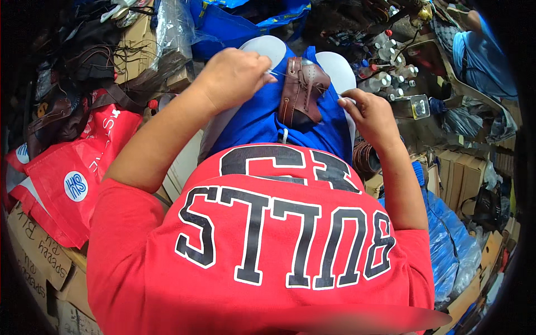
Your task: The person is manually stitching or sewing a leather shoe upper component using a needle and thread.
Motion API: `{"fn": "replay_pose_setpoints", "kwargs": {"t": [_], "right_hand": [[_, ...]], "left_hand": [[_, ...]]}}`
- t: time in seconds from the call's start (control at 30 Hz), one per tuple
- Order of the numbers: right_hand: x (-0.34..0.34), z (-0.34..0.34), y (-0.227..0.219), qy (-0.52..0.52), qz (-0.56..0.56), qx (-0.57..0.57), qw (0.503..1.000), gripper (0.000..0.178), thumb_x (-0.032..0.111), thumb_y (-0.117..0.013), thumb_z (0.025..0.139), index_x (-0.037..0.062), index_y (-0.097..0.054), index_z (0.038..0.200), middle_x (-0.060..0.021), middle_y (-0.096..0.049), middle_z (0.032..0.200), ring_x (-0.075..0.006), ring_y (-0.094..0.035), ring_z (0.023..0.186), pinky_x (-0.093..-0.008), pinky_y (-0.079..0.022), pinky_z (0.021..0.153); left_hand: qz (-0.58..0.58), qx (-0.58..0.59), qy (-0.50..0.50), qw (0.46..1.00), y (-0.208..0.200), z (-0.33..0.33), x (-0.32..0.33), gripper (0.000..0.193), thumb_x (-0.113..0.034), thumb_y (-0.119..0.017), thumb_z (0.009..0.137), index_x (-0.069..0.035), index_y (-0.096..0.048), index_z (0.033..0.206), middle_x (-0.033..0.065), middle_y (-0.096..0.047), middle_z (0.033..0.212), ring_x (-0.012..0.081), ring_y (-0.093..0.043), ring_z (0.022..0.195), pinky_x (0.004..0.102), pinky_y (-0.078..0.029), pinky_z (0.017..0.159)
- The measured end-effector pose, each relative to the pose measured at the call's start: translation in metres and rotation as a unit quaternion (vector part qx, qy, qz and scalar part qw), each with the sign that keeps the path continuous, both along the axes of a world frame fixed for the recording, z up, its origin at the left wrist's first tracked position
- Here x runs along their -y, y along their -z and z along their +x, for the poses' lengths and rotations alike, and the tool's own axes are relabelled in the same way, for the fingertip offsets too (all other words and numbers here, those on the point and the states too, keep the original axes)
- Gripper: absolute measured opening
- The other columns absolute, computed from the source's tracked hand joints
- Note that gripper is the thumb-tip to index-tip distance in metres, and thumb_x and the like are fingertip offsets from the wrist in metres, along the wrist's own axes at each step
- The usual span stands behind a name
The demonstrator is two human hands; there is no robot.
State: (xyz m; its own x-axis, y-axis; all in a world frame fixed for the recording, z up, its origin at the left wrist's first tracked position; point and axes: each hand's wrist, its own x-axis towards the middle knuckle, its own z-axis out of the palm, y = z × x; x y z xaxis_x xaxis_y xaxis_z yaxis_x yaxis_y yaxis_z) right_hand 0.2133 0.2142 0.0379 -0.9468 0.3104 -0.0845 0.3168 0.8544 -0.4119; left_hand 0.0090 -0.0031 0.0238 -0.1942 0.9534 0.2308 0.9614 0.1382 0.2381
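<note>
A brown leather lace-up shoe (304,92) lies on my lap, over blue cloth between my knees. Its toe and laces face up, and pale eyelets line its side. My left hand (240,75) is held up to the left of the shoe, fingers pinched on a thin whitish strand that reaches toward the shoe's edge. To the right of the shoe, my right hand (368,114) is closed in a pinch near my knee. Something small and pale shows at its fingertips, too small to name. Neither hand appears to touch the shoe itself.
Several small bottles (385,81) stand at the right beyond my knee. A red bag (84,173) and dark shoes (61,117) lie at the left. Cardboard boxes (42,245) sit at lower left, blue plastic wrapping (446,234) at lower right. Another person's blue clothing (483,64) shows at far right.
</note>
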Motion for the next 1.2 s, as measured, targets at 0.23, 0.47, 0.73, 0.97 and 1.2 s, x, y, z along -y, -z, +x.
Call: {"fn": "replay_pose_setpoints", "kwargs": {"t": [0.23, 0.47, 0.73, 0.97, 1.2], "right_hand": [[-0.065, 0.067, 0.057, 0.024, 0.120, -0.014, 0.992, 0.025, 0.029, -0.063, 0.087, 0.0053, -0.058, 0.081, -0.0151, -0.062, 0.075, -0.0330, -0.061, 0.071, -0.0420, -0.046, 0.063], [-0.055, -0.029, 0.041, 0.007, -0.295, -0.068, 0.953, 0.058, 0.032, -0.070, 0.082, 0.0121, -0.052, 0.132, -0.0093, -0.067, 0.087, -0.0157, -0.058, 0.073, -0.0296, -0.048, 0.069], [-0.012, -0.050, 0.012, -0.065, -0.102, 0.103, 0.987, 0.044, 0.024, -0.075, 0.076, 0.0080, -0.062, 0.115, -0.0114, -0.056, 0.073, -0.0211, -0.054, 0.066, -0.0340, -0.044, 0.061], [-0.006, -0.004, 0.007, 0.023, -0.119, -0.051, 0.991, 0.039, -0.002, -0.057, 0.084, 0.0144, -0.062, 0.119, -0.0131, -0.058, 0.097, -0.0234, -0.061, 0.087, -0.0319, -0.048, 0.075], [0.008, -0.007, 0.013, -0.041, 0.010, -0.152, 0.988, 0.013, 0.011, -0.070, 0.076, 0.0119, -0.072, 0.090, -0.0055, -0.062, 0.072, -0.0223, -0.061, 0.070, -0.0348, -0.044, 0.077]], "left_hand": [[-0.030, 0.090, -0.081, 0.992, 0.040, -0.080, 0.059, 0.019, -0.019, -0.060, 0.087, -0.004, -0.059, 0.076, 0.0131, -0.061, 0.076, 0.0302, -0.060, 0.071, 0.0362, -0.047, 0.066], [0.049, 0.199, 0.047, 0.978, 0.032, -0.043, -0.029, 0.049, -0.031, -0.063, 0.084, -0.020, -0.053, 0.131, 0.0154, -0.061, 0.110, 0.0298, -0.058, 0.102, 0.0362, -0.044, 0.090], [-0.199, 0.237, 0.093, 0.946, 0.006, -0.025, -0.086, 0.056, -0.032, -0.077, 0.070, -0.008, -0.059, 0.118, 0.0154, -0.064, 0.106, 0.0288, -0.059, 0.101, 0.0367, -0.045, 0.088], [-0.114, 0.363, 0.075, 0.922, 0.031, -0.030, -0.092, 0.049, -0.019, -0.079, 0.069, -0.007, -0.062, 0.113, 0.0091, -0.064, 0.102, 0.0190, -0.058, 0.099, 0.0321, -0.044, 0.087], [-0.130, 0.373, 0.077, 0.915, 0.027, -0.028, -0.092, 0.050, -0.019, -0.079, 0.069, -0.005, -0.063, 0.113, 0.0094, -0.065, 0.102, 0.0187, -0.059, 0.097, 0.0311, -0.044, 0.088]]}}
